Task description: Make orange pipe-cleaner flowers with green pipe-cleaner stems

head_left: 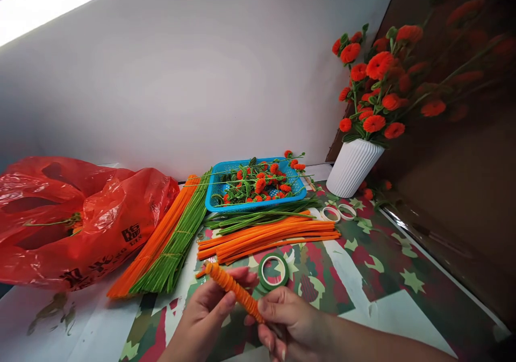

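An orange pipe cleaner (pixel 231 285), wound in a tight coil like a spring, slants between my two hands. What looks like a thin rod (pixel 276 328) comes out of its lower end beneath my right palm. My left hand (pixel 207 311) supports the coil's middle, thumb on the near side and fingers behind it. At the lower end, my right hand (pixel 296 315) pinches the coil between thumb and forefinger, the other fingers curled below. Just beyond my hands lies a roll of green tape (pixel 265 286). Straight orange pipe cleaners (pixel 274 238) lie in a bundle behind it.
A blue basket (pixel 212 190) holds small orange flowers with green stems. Orange (pixel 149 238) and green bundles (pixel 173 249) lie left, beside a red plastic bag (pixel 121 211). White tape rings (pixel 330 213) lie near a ribbed white vase (pixel 355 168) of orange flowers, against a dark reflective panel (pixel 451 190).
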Demonstrator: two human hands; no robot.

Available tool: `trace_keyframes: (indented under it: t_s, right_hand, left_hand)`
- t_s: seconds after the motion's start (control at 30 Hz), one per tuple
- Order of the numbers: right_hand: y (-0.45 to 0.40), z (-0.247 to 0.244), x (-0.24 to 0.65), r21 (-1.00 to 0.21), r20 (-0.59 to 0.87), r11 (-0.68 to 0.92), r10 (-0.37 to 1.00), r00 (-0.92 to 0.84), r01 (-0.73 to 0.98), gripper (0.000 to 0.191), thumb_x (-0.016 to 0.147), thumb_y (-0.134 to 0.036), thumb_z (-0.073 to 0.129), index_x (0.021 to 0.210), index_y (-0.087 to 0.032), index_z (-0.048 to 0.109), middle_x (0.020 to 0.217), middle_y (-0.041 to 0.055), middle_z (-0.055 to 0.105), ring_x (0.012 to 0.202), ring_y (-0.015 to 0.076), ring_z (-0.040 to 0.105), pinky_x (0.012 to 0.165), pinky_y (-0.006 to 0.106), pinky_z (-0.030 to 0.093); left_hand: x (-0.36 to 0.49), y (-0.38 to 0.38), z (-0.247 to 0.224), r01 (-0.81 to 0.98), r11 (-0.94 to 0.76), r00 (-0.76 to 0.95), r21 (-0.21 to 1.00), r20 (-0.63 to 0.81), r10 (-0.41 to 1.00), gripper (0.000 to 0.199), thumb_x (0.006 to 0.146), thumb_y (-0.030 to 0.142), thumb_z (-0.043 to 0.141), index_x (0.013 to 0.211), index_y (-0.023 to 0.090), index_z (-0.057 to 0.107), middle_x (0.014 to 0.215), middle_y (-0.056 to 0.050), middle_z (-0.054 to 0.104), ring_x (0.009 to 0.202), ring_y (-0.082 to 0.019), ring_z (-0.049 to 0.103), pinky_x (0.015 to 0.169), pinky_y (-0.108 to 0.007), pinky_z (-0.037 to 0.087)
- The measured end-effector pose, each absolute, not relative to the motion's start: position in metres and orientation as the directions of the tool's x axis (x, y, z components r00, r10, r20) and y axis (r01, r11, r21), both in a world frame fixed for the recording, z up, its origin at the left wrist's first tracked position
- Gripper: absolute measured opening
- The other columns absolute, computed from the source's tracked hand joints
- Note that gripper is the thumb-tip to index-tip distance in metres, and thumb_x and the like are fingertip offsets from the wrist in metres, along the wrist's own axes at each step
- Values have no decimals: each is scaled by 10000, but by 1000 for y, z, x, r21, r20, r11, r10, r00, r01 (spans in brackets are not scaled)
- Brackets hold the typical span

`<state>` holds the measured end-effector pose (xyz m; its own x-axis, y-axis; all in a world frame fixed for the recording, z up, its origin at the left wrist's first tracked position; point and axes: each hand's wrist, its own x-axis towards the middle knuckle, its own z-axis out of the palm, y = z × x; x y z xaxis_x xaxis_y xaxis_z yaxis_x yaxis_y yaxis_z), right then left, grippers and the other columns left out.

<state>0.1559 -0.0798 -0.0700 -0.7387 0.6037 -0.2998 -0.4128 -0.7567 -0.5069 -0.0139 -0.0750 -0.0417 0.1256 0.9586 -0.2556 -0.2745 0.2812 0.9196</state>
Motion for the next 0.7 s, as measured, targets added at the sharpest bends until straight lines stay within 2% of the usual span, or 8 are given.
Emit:
trace_keyframes:
  t_s: [0.1, 0.2, 0.33, 0.47, 0.53, 0.6, 0.7]
  right_hand:
    - [-80, -71, 155, -515, -312, -751, 614, -725, -414, 456, 711, -481, 736, 785, -52, 602, 485, -25, 577, 297, 28, 432, 368, 168, 409]
    - [-80, -72, 152, -617, -317, -675, 684, -656, -406, 484, 681, -526, 739, 688, -69, 579, 483, -16, 576, 304, 32, 450, 393, 181, 445]
    - [-80, -73, 150, -756, -312, -564, 757, -574, -333, 532, 688, -592, 690, 583, -93, 541, 467, -11, 559, 324, 54, 494, 388, 178, 434]
    - [-82, -72, 150, -835, -283, -476, 802, -526, -277, 558, 690, -626, 658, 565, -94, 543, 468, -11, 550, 331, 53, 505, 364, 156, 390]
    - [-82, -72, 150, -847, -277, -459, 812, -513, -269, 565, 688, -628, 656, 553, -91, 542, 460, -12, 541, 328, 49, 503, 343, 143, 358]
    - [-82, -71, 150, -826, -284, -484, 801, -528, -289, 561, 685, -620, 666, 542, -94, 535, 438, -22, 525, 321, 47, 497, 350, 145, 378]
    - [-81, -69, 150, -714, -337, -605, 738, -584, -352, 519, 664, -584, 713, 634, -85, 575, 446, -41, 540, 297, 28, 448, 377, 167, 445]
  left_hand:
    - [-13, -74, -40, -316, 334, 75, 888, -328, 942, 391, 536, 430, 841, 804, 162, 743, 781, -91, 740, 779, -263, 692, 674, -310, 556]
    - [-11, -71, -42, -358, 357, 53, 863, -363, 930, 378, 483, 410, 868, 729, 154, 739, 737, -77, 741, 731, -251, 701, 619, -288, 560]
    - [-11, -68, -47, -386, 375, 58, 843, -383, 922, 369, 464, 390, 879, 709, 151, 741, 706, -66, 740, 712, -240, 707, 635, -286, 571]
    - [-10, -67, -50, -401, 391, 53, 829, -405, 913, 369, 467, 382, 880, 710, 144, 737, 695, -65, 739, 714, -237, 708, 635, -279, 571]
    - [-10, -68, -50, -392, 405, 56, 826, -418, 907, 386, 468, 384, 879, 727, 137, 735, 696, -74, 738, 733, -251, 709, 649, -291, 571]
    - [-11, -67, -48, -377, 418, 64, 827, -427, 902, 383, 494, 385, 869, 748, 132, 734, 717, -92, 741, 793, -281, 708, 692, -320, 571]
    - [-18, -64, -42, -450, 379, 118, 808, -367, 923, 428, 558, 421, 828, 891, 164, 747, 938, -131, 745, 996, -327, 661, 838, -379, 546]
